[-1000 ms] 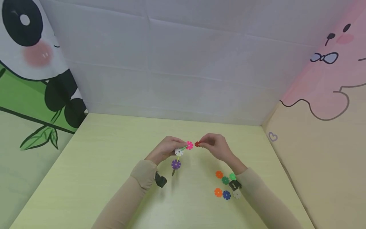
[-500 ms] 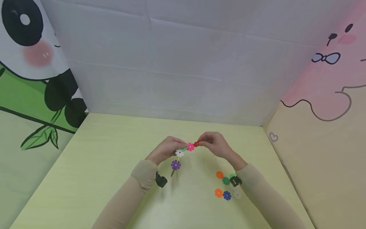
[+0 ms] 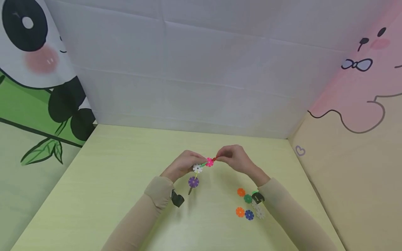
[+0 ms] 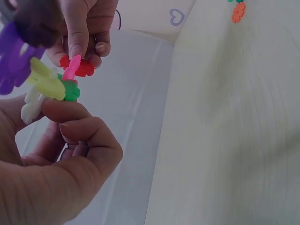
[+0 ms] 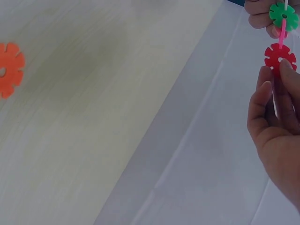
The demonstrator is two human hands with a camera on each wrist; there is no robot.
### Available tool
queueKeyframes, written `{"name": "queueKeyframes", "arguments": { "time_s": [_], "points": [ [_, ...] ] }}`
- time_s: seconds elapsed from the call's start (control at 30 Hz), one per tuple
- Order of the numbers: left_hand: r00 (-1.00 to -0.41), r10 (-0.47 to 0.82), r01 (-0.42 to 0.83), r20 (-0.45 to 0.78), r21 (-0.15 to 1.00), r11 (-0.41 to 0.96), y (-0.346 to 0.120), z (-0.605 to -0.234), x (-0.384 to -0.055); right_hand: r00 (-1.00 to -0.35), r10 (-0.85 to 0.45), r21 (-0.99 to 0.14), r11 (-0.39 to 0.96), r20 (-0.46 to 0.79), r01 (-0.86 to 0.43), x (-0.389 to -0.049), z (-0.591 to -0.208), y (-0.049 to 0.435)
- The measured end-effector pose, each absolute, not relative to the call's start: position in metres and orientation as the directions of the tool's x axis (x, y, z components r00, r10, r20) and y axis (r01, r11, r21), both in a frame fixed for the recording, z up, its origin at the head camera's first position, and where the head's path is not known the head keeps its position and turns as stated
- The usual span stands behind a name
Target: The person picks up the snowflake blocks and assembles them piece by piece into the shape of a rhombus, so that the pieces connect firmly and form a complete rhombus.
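Observation:
My left hand [image 3: 185, 163] pinches a chain of notched plastic snowflake discs near its green disc [image 4: 71, 91]. A white disc [image 3: 197, 168], a yellow disc [image 4: 47, 83], a purple disc [image 3: 193, 182] and a dark brownish disc [image 3: 190, 191] hang below it. At the chain's upper end sits a pink disc [image 3: 209, 162]. My right hand [image 3: 236, 159] holds a red disc [image 5: 276, 52] between thumb and fingers. In both wrist views the red disc meets the pink one crosswise at the rim; how deep their slots engage cannot be told.
Loose discs lie on the pale yellow table [image 3: 125, 181] beneath my right forearm: two orange [image 3: 240, 212], a blue [image 3: 249, 214], a dark green [image 3: 247, 198], and whitish ones [image 3: 260, 213]. A light green disc is partly hidden by the right wrist camera [image 3: 258, 197]. Printed walls enclose the table.
The red disc has moved left from a small gap to meet the pink disc, and it now appears more edge-on. My left hand stays nearly still.

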State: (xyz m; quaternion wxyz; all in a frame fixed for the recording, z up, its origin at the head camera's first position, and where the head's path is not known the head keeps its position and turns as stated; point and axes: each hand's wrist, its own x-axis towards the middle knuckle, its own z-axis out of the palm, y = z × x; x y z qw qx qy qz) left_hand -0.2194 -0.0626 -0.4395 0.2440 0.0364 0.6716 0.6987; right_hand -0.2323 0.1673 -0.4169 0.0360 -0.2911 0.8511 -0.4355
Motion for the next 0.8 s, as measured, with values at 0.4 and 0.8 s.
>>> {"name": "queueKeyframes", "arguments": {
  "time_s": [0.4,0.8],
  "points": [
    [-0.897,0.343,-0.285,-0.28,0.958,0.038,-0.0579,-0.4329,-0.213,-0.806,-0.547,-0.73,0.454,0.226,-0.512,-0.2361,-0.4153,0.1673],
    [-0.909,0.315,-0.289,-0.274,0.957,-0.003,-0.0552,-0.4321,-0.2132,-0.799,-0.549,-0.733,0.434,0.247,-0.524,-0.2376,-0.4116,0.1661]
  ]
}}
